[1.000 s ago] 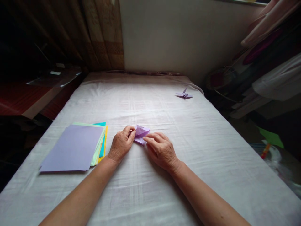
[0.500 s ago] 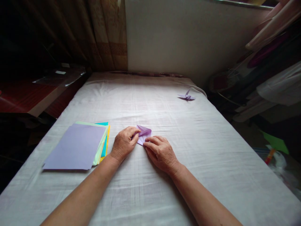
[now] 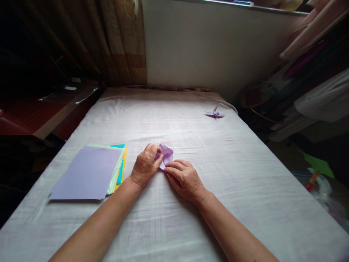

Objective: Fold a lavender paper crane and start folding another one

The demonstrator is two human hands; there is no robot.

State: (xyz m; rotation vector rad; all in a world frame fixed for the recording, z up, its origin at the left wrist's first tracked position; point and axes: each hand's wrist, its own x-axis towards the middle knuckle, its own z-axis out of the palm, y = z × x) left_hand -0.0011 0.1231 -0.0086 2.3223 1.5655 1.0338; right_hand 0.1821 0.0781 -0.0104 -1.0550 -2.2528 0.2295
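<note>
A small, partly folded piece of purple paper point(image 3: 167, 154) lies on the white sheet point(image 3: 191, 203) in the middle of the view. My left hand point(image 3: 145, 166) is curled at its left side, fingertips pinching a fold of it. My right hand point(image 3: 184, 178) rests below and to the right, fingers together and pressing the paper's near corner onto the sheet. Both hands touch the paper and almost touch each other.
A stack of coloured paper sheets point(image 3: 88, 173), purple on top, lies to the left of my left hand. A finished purple paper crane point(image 3: 214, 113) sits far back on the right. A dark wooden surface point(image 3: 29, 116) is at the left, hanging clothes point(image 3: 313, 80) at the right.
The hands have drawn closer together on the purple paper; the left fingers have curled further over its fold. The view shifted slightly.
</note>
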